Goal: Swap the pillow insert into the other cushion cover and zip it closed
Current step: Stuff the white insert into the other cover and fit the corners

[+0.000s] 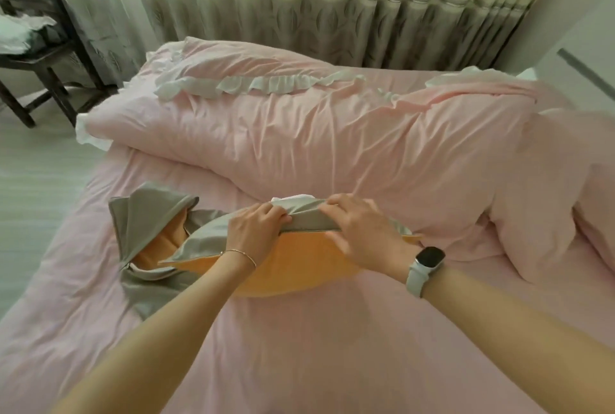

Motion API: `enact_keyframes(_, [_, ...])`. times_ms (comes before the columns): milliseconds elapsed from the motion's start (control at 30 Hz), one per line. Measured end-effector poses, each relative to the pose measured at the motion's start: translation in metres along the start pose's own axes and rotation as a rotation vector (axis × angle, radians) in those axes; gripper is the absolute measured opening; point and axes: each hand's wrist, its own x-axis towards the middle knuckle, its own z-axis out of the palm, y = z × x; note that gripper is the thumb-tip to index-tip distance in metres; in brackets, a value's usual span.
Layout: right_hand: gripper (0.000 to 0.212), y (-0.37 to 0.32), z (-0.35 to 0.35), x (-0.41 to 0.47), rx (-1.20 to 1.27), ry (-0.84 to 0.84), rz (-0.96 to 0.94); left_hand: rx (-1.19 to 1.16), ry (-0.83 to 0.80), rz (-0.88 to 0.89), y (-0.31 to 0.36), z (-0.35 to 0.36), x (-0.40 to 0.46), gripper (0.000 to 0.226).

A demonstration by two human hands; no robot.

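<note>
Bedding fills most of the room from where I stand — a pink bed (299,347) with a long pink duvet (299,140) bunched across it and curtains (299,14) behind. On the sheet near the person lie two grey-and-orange covers: one empty cushion cover (146,230) crumpled to the left with its zip edge gaping, and the filled cushion cover (299,260) right under the arms. At the far edge of that one a strip of white pillow insert (293,198) shows through the opening. The left hand (256,230) pinches the grey fabric by the opening, fingers curled over it; the right hand (359,230) does the same just beside it, so both are gripping the same edge. I cannot tell which way the insert is going — out of this cover or into it. Either way, the next move looks to need the mouth held wide while the stuffing is worked past the zip without snagging.
</note>
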Motion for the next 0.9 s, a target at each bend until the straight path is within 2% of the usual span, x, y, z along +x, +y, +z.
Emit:
enact_keyframes(100, [0.087,0.007,0.044,-0.012,-0.149,-0.085,0.033,-0.040,0.014,0.007,0.015,0.000,0.014,0.035])
enact_keyframes(200, [0.104,0.014,0.066,-0.006,-0.204,-0.097,0.066,-0.082,0.067,0.036,0.016,0.004,0.015,0.033])
enact_keyframes(267, [0.100,0.021,0.075,-0.001,-0.216,-0.060,0.095,-0.034,0.063,0.147,0.008,0.012,0.003,0.047])
enact_keyframes(333, [0.095,0.025,0.084,0.004,-0.203,-0.025,0.109,0.060,-0.052,0.203,0.000,0.022,-0.006,0.071])
enact_keyframes(433, [0.097,0.032,0.103,0.018,-0.200,-0.014,0.074,0.097,-0.239,0.106,-0.003,0.037,-0.007,0.089])
enact_keyframes(633, [0.088,0.056,0.157,0.025,-0.208,-0.048,-0.102,0.077,-0.512,0.032,-0.012,0.081,-0.016,0.100])
enact_keyframes(700, [0.079,0.057,0.186,0.015,-0.197,-0.025,-0.154,0.069,-0.470,0.062,-0.015,0.099,-0.030,0.094])
enact_keyframes(800, [0.064,0.051,0.231,-0.009,-0.132,0.044,-0.227,0.028,-0.311,0.098,-0.018,0.136,-0.072,0.076])
enact_keyframes(900, [0.062,0.037,0.267,-0.034,-0.020,0.160,-0.251,-0.103,-0.171,0.146,-0.011,0.163,-0.116,0.062])
